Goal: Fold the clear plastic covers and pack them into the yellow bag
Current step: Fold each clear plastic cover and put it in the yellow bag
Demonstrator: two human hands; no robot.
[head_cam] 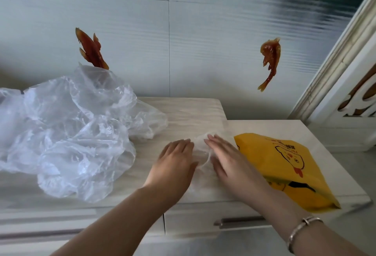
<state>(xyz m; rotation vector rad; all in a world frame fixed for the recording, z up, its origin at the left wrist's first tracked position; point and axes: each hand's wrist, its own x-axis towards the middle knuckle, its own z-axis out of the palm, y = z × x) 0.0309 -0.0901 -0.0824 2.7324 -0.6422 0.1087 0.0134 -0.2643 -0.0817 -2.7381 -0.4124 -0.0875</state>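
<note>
Nearest the camera, a drawer front with a metal handle (240, 222) sits below the edge of the pale wood-grain surface (183, 113). A bracelet (303, 229) is worn on the right wrist.

On the surface, the left hand (175, 162) and the right hand (225, 158) lie palm down, side by side. Both rest flat on a folded clear plastic cover (201, 154), fingers straight. Neither grip is closed; each presses the cover down with open fingers. The cover is partly hidden under the hands, so its fold lines cannot be told.

Just right of the right hand lies the yellow bag (284, 170), flat, printed with a red and black cartoon figure. Its near corner overhangs the surface edge.

To the left, a large crumpled heap of clear plastic covers (71, 129) rests on the surface, apart from the hands.

Beyond, on the tiled wall (203, 32), two reddish-brown fish decorations are fixed: one (90, 49) behind the heap, one (269, 62) to the right.
</note>
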